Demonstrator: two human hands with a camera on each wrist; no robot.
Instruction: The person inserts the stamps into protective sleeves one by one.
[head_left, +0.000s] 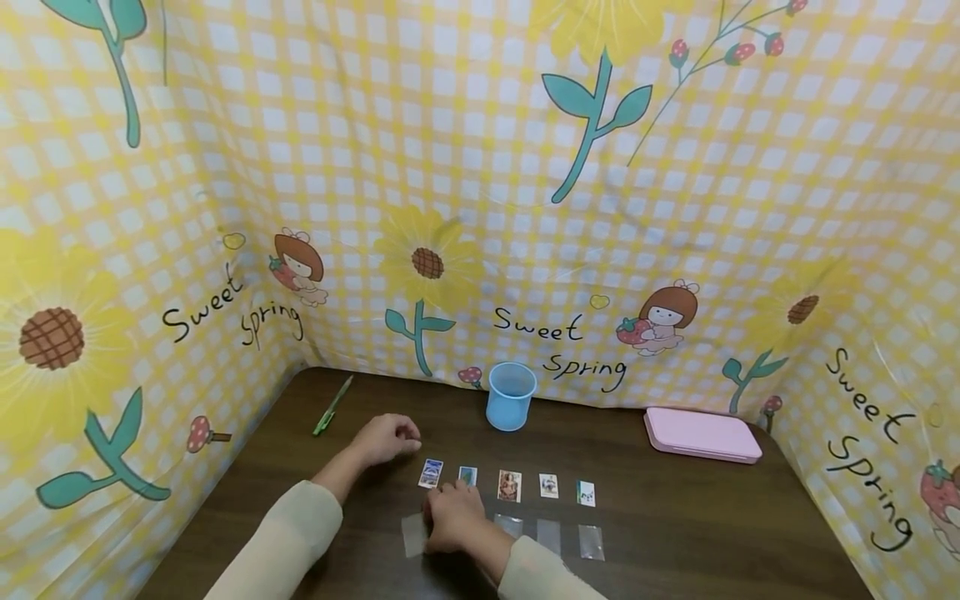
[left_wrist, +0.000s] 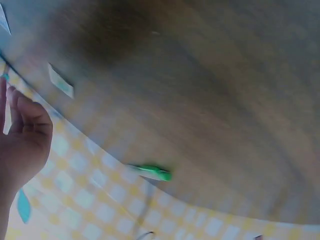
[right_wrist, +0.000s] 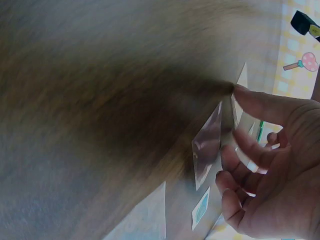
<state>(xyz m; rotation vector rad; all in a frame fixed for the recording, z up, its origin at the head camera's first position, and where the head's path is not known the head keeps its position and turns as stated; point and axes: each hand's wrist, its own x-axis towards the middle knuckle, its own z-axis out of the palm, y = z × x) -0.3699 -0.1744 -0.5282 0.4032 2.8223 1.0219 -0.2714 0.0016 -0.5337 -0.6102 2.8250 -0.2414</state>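
Observation:
Several small picture stamps lie in a row on the table, among them a blue one, a teal one and a brown one. Small clear plastic bags form a nearer row, with a left one and a right one. My right hand is low over the teal stamp's near edge and the bags. In the right wrist view its thumb is down by a clear bag, with the other fingers loosely bent. My left hand hovers behind the blue stamp, fingers relaxed and holding nothing.
A light blue cup stands at the back of the dark wooden table. A green pen lies at the left, and a pink case at the back right. Patterned yellow cloth hangs around the table.

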